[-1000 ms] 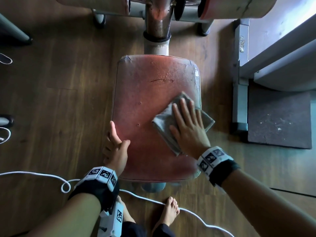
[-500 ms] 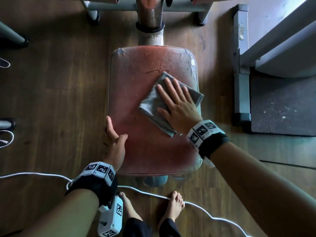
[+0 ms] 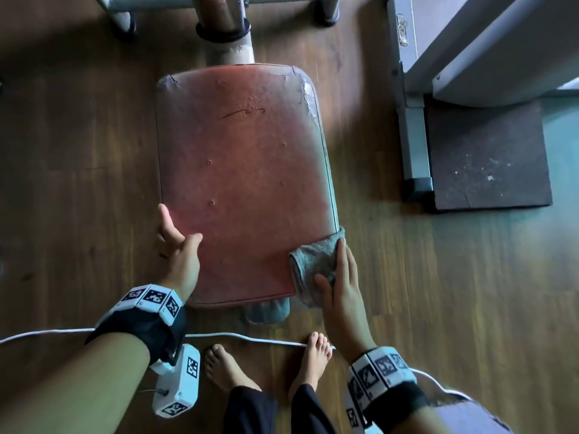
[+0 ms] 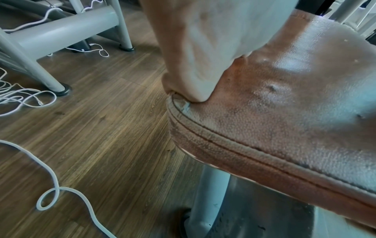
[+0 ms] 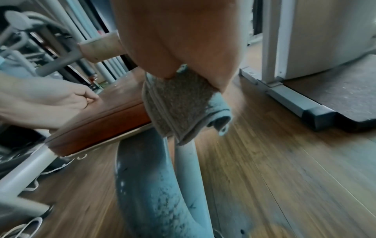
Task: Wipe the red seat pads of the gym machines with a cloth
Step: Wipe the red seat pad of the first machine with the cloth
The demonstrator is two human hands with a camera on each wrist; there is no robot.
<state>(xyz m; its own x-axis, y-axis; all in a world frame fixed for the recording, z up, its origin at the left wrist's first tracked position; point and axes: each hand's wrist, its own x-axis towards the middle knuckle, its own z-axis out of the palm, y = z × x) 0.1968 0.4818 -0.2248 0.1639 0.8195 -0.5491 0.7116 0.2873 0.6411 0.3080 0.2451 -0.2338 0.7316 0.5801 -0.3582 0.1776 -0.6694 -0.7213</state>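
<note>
Head view, right hand [image 3: 341, 286] presses cloth [image 3: 313, 261] over seat pad [image 3: 244, 170] corner

From the right wrist, the right hand [image 5: 183, 40] fills the top of the view and presses a folded grey cloth [image 5: 179, 103] against the near right corner of the red seat pad [image 5: 105, 119]. The cloth hangs over the pad's edge, one rolled end sticking out to the right. The left hand [image 5: 46, 103] grips the pad's left side. A pale metal post [image 5: 154, 185] rises under the pad from the wooden floor [image 5: 274, 169]. A dark mat [image 5: 335, 96] lies far right.
</note>
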